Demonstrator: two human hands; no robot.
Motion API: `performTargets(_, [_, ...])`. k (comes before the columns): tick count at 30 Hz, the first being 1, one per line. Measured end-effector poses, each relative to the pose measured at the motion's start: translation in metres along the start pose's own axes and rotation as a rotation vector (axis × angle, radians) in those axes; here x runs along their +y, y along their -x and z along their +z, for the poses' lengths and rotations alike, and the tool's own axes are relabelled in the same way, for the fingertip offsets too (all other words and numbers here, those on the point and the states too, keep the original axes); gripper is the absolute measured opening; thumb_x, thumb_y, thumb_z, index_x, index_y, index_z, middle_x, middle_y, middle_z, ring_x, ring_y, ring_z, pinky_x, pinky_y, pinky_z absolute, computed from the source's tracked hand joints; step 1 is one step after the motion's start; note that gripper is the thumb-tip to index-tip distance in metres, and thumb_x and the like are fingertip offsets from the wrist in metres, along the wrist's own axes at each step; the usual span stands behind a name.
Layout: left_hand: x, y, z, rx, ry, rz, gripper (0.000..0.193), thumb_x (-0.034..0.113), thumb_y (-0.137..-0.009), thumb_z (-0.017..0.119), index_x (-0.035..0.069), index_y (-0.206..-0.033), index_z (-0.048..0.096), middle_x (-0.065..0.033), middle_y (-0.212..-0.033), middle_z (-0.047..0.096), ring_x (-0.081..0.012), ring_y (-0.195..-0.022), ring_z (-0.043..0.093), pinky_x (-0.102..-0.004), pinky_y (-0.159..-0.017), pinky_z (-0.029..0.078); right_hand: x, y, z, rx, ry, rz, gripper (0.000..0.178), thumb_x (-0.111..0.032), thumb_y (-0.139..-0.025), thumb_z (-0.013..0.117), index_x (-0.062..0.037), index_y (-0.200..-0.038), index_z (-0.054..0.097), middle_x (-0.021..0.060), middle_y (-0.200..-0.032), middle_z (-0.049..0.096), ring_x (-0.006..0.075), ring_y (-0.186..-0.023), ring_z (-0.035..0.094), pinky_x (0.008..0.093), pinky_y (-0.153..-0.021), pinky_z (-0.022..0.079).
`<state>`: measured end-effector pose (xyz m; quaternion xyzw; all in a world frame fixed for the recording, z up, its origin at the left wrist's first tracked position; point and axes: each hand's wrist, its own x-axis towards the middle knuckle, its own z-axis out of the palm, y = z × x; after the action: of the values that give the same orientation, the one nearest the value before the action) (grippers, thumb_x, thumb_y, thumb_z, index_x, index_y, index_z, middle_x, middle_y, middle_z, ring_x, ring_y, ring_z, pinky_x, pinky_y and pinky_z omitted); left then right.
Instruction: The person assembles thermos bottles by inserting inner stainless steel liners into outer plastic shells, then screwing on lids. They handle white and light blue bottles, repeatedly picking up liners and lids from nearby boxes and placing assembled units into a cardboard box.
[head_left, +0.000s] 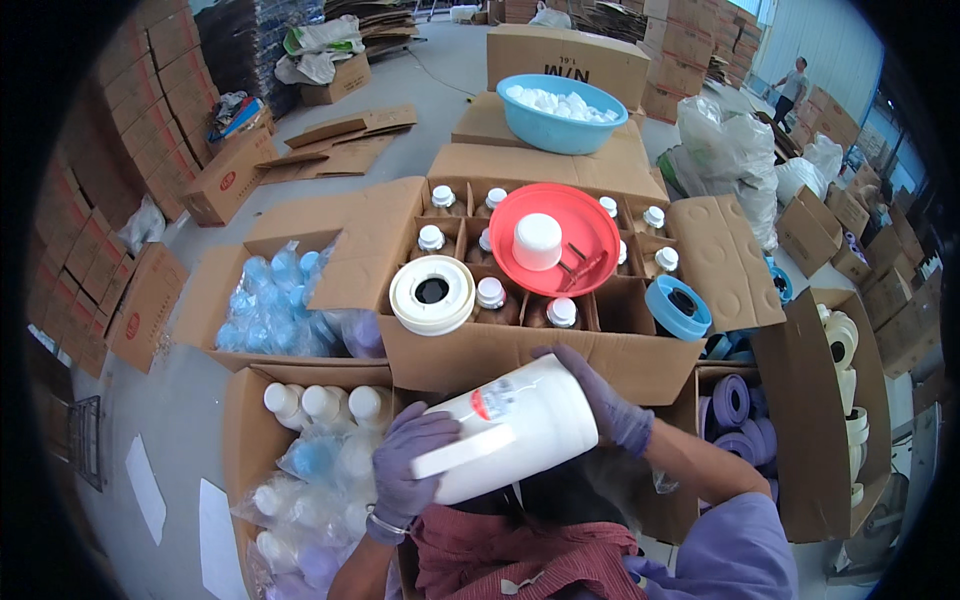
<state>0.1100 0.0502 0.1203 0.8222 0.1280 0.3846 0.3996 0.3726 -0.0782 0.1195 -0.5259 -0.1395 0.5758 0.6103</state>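
A white jug with a side handle lies tilted across my lap, a red and grey label on its upper side. My left hand, in a purple glove, grips its left end by the handle. My gloved right hand wraps round the wide right end. Just beyond stands an open carton of white-capped bottles in cardboard dividers. A red round tray rests on it, bearing a white cup and small dark pins. A white ring part and a blue ring part sit at the carton's near corners.
Left of me, cartons hold wrapped white bottles and bagged blue parts. On the right are purple rings and cream parts. A blue basin of white pieces stands behind. Someone walks at far right.
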Motion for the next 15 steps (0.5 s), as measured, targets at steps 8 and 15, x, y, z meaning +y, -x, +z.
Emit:
performTargets(8, [-0.002, -0.021, 0.019, 0.634, 0.525, -0.316, 0.058, 0.026, -0.093, 0.067, -0.004, -0.137, 0.046, -0.016, -0.129, 0.06, -0.0221, -0.115, 0.061, -0.0354, -0.098, 0.048, -0.127, -0.163, -0.042, 0.384, 1.609, -0.862, 0.075, -0.039, -0.075, 0.076, -0.0211, -0.142, 0.048, 0.024, -0.139, 0.044, 0.0459, -0.128, 0.043, 0.055, -0.104, 0.04])
performTargets(15, [-0.025, -0.066, 0.028, 0.651, 0.838, -0.138, 0.061, 0.023, -0.096, 0.06, -0.004, -0.144, 0.035, -0.0211, -0.135, 0.053, -0.0299, -0.123, 0.055, -0.0403, -0.101, 0.049, -0.1, -0.035, 0.031, 0.174, 1.209, -1.47, 0.082, -0.029, -0.064, 0.089, -0.0044, -0.132, 0.051, 0.0224, -0.124, 0.052, 0.0386, -0.116, 0.052, 0.0469, -0.096, 0.046])
